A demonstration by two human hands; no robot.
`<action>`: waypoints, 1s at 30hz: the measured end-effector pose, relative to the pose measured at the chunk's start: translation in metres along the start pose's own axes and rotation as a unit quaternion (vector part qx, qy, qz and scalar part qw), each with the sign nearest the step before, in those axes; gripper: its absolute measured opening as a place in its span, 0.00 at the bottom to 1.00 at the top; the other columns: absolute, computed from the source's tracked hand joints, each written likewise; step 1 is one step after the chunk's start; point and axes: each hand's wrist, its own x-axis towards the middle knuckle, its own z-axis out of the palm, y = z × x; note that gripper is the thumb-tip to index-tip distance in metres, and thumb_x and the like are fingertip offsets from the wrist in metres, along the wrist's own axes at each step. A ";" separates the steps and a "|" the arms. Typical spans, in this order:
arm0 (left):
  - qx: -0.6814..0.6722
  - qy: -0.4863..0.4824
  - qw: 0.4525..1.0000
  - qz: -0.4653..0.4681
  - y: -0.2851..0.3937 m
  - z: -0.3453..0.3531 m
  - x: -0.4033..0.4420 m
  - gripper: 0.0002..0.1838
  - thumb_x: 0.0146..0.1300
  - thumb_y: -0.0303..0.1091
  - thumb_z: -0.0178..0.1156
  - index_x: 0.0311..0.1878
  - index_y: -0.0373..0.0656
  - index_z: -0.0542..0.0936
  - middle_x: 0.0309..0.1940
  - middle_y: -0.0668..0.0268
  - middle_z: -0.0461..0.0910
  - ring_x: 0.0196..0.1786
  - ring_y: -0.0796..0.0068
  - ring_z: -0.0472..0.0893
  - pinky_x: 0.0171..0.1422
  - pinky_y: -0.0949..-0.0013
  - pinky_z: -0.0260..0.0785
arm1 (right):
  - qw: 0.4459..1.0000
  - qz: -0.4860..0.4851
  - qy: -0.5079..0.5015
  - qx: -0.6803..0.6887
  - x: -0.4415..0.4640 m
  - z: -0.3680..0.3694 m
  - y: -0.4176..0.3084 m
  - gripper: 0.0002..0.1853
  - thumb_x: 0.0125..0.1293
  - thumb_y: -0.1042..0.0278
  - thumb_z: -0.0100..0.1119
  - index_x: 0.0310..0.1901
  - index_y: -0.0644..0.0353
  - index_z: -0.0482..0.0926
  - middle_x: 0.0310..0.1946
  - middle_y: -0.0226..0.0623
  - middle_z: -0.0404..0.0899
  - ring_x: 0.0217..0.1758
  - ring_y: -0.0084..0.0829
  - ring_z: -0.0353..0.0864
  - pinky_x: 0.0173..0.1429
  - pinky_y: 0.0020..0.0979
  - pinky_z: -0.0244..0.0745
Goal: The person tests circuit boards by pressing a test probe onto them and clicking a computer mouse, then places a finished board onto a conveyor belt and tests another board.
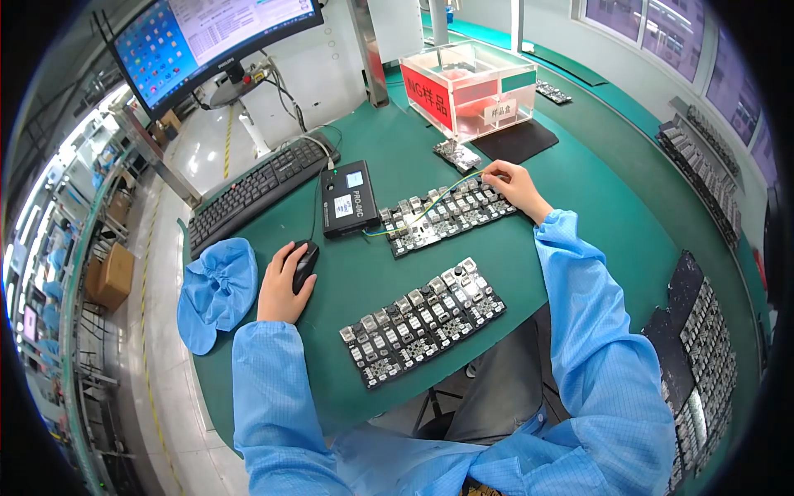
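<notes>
My left hand [285, 285] rests over a black mouse [306, 266] on the green table. My right hand [514, 187] pinches the end of a thin yellow-green cable [442, 197] at the right end of the upper circuit panel [451, 217]. From there the cable runs across that panel to a black box with a small screen [349, 198]. A second circuit panel [422, 322] lies nearer to me, touched by neither hand. The connector at my right fingertips is too small to make out.
A keyboard [256, 190] and monitor [207, 41] stand at the back left, a blue cap [217, 293] left of my left hand. Behind the panels are a clear box [467, 91], a black mat [517, 142] and a small board [456, 155]. More panels [707, 364] lie at right.
</notes>
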 end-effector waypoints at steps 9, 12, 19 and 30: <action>0.003 0.018 1.000 0.012 -0.005 0.006 0.000 0.30 0.59 0.32 0.67 0.66 0.48 0.73 0.67 0.57 0.68 0.66 0.51 0.70 0.71 0.57 0.64 | 1.000 0.000 -0.031 -0.003 0.004 -0.005 0.003 0.08 0.66 0.69 0.65 0.41 0.64 0.81 0.34 0.29 0.81 0.32 0.17 0.76 0.39 0.24 0.76; 0.006 0.031 0.999 0.028 -0.004 0.003 0.000 0.30 0.58 0.32 0.67 0.65 0.49 0.73 0.66 0.56 0.69 0.66 0.50 0.71 0.70 0.57 0.65 | 1.000 -0.015 -0.027 0.003 0.006 -0.004 0.008 0.07 0.66 0.70 0.66 0.39 0.65 0.80 0.33 0.30 0.79 0.32 0.18 0.76 0.38 0.25 0.77; 0.012 0.023 0.999 0.023 -0.006 0.004 -0.002 0.29 0.61 0.36 0.67 0.66 0.49 0.72 0.66 0.55 0.68 0.66 0.50 0.71 0.71 0.57 0.65 | 0.999 0.009 -0.021 0.023 0.008 -0.003 0.013 0.08 0.64 0.71 0.66 0.43 0.61 0.79 0.35 0.30 0.81 0.37 0.20 0.79 0.42 0.23 0.75; 0.009 0.008 1.000 0.009 -0.007 0.003 -0.003 0.30 0.62 0.37 0.65 0.68 0.51 0.71 0.68 0.57 0.67 0.66 0.50 0.71 0.71 0.57 0.65 | 0.996 0.043 -0.031 0.069 0.009 -0.005 0.019 0.10 0.66 0.72 0.65 0.46 0.61 0.77 0.38 0.28 0.80 0.41 0.20 0.79 0.47 0.22 0.74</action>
